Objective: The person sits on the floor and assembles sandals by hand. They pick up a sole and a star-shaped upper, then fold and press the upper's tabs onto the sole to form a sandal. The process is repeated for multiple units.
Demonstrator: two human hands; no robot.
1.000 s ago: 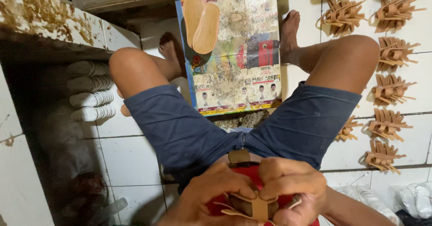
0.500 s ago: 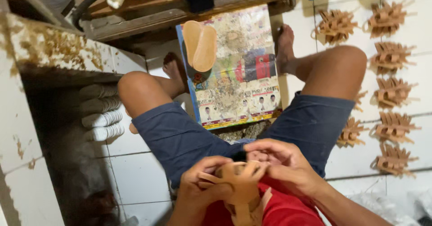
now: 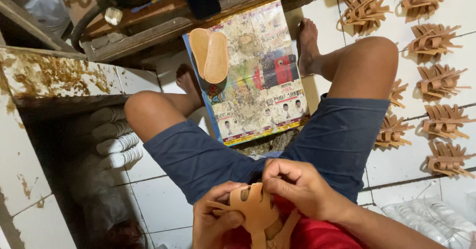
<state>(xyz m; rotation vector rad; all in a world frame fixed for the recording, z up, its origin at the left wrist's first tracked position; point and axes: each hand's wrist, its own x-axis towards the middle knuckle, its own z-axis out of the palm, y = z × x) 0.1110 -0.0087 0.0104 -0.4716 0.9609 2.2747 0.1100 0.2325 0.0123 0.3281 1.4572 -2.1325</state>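
Gripping a tan strap piece point(image 3: 255, 210), left hand point(image 3: 215, 224) and right hand point(image 3: 297, 187) curl together.

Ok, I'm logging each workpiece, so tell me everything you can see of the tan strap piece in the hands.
The tan strap piece looks like thin leather or a leather-like sheet, cut with slots and narrow bands hanging below. It sits over the lap, its broad face toward the camera. The left hand grips its left side, thumb across the front; the right hand pinches its top edge. Its lower end runs out of view.
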